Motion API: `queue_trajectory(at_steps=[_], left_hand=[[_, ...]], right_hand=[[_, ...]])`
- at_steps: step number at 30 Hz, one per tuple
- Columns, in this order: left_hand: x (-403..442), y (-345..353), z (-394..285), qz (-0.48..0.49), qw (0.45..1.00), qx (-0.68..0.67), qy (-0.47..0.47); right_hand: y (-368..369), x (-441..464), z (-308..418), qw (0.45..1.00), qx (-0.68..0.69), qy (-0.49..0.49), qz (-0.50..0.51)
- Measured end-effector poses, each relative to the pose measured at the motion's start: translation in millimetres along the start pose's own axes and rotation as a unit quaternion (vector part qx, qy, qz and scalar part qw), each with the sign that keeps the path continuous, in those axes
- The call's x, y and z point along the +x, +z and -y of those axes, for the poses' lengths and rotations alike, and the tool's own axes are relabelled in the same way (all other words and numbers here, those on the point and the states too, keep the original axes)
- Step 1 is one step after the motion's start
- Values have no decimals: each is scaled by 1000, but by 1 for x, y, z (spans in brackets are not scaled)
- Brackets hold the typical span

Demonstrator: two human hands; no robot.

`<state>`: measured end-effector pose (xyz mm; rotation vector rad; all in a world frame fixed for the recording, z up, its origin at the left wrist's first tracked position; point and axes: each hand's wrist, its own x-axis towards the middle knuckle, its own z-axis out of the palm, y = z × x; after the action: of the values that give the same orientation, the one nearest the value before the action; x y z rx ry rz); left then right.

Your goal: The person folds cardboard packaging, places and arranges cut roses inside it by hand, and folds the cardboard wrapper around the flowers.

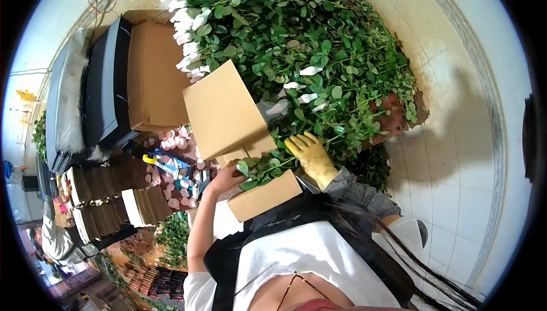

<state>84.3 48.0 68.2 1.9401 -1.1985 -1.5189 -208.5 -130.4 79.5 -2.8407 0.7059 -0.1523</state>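
My right hand (311,158), in a yellow glove with a checked sleeve, lies with fingers spread on leafy green stems (336,131). My left hand (227,177) is bare and touches the near end of a few stems (265,170); its fingertips are hidden behind leaves and cardboard. Between my hands the stems lie in a fold of brown cardboard. One flap (265,196) stands toward my body, and a large flat cardboard sheet (224,111) rests on the far side.
A big pile of leafy stems (273,32) with white-wrapped heads spreads ahead. At left are a cardboard box (156,77), black boxes (105,83), cardboard stacks (143,207), a blue and yellow tape dispenser (171,164) and scattered pink petals (174,140). A tiled wall (456,168) bounds the right.
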Motion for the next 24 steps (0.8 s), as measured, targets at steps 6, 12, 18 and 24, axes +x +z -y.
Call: queue_trajectory(at_steps=[6, 12, 18, 24], left_hand=[[-5, 12, 29, -45, 995, -29, 78], [-6, 8, 16, -46, 988, 45, 140], [-19, 21, -5, -159, 979, 34, 121], [-24, 18, -8, -137, 943, 247, 175]], right_hand=[[-31, -15, 22, 999, -24, 24, -40], [-42, -5, 27, 997, -23, 29, -72], [50, -24, -3, 991, -83, 36, 99], [-38, 8, -64, 862, 402, -17, 310]])
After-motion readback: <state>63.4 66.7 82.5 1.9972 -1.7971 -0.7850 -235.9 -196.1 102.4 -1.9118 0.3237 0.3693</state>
